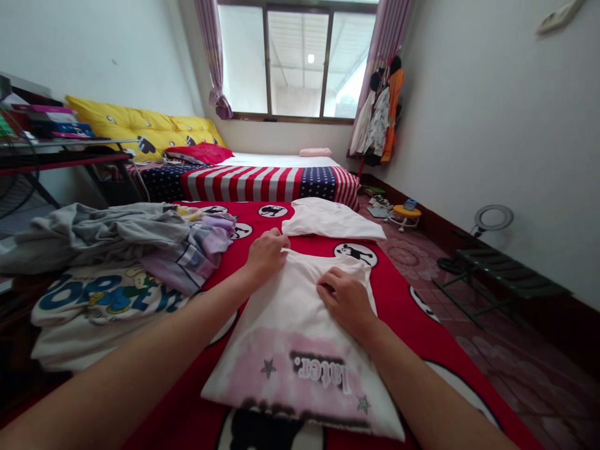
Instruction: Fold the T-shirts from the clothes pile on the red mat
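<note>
A white T-shirt (290, 312) with a pink patch, grey stars and the upside-down print "later." lies folded in front of me on a red cover. At its far left corner, my left hand (267, 253) is closed, pinching the edge of the cloth. My right hand (347, 297) rests on the right side of the shirt, its fingers curled in toward the thumb against the fabric. Just beyond them lies a second white garment (332, 219), folded flat.
A heap of clothes, with a grey garment (107, 234) and a Popeye-print shirt (107, 300), lies to the left on the red cover (403, 350). A dark green folding stool (510, 272), a ring light (494, 217) and a yellow stool (405, 212) stand at right. Another bed (244, 181) is ahead.
</note>
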### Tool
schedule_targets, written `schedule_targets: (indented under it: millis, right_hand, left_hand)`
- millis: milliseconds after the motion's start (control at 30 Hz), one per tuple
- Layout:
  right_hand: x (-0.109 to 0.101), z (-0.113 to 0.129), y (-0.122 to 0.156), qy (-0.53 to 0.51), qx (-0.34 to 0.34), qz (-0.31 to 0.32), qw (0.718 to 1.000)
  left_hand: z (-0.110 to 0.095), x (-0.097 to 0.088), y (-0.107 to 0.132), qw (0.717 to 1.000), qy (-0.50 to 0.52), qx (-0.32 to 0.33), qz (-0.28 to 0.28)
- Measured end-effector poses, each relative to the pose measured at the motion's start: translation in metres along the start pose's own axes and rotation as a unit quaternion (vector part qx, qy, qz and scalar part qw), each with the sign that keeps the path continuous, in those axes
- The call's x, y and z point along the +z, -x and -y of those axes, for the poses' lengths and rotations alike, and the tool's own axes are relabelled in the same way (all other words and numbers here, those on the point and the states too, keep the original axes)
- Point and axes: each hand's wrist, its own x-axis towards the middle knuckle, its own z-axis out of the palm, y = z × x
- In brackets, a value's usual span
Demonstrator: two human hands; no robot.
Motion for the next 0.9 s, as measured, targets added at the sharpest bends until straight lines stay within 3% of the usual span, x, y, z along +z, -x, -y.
schedule_targets:
  millis: [67,167,267,367,500,567,633,733,900]
  right_hand:
    - [-0.001,-0.002,-0.001,-0.023,0.006,-0.004,1.000]
    - [-0.006,-0.014,-0.004,-0.038,0.029,-0.021,0.999]
    - [-0.015,-0.027,-0.007,0.017,0.106,-0.033,0.994]
    - [-0.022,-0.026,-0.008,0.096,0.156,-0.025,0.983]
    - [-0.014,0.001,-0.008,0.112,0.038,-0.017,0.993]
    - [-0.005,0.011,-0.007,0.086,-0.011,0.045,0.995]
    - [0.002,0.010,-0.006,0.093,-0.009,0.119,0.989]
    - [0.001,-0.013,-0.006,0.143,0.071,0.176,0.971]
    - [-0.015,-0.061,-0.006,0.197,0.235,0.168,0.937]
  left_hand:
    - [-0.018,0.003,0.015,0.999,0.016,0.038,0.003]
    - [-0.036,0.013,0.038,0.994,0.045,0.088,0.052]
    - [-0.039,0.028,0.056,0.992,0.036,0.104,0.060]
    - [-0.034,0.039,0.065,0.992,0.023,0.102,0.067]
    - [-0.032,0.040,0.065,0.990,0.007,0.114,0.083]
    - [-0.031,0.038,0.064,0.990,0.000,0.109,0.090]
    - [-0.029,0.035,0.063,0.992,-0.009,0.080,0.098]
    - [-0.027,0.033,0.061,0.993,-0.021,0.026,0.111]
    - [-0.027,0.031,0.061,0.992,-0.022,0.016,0.125]
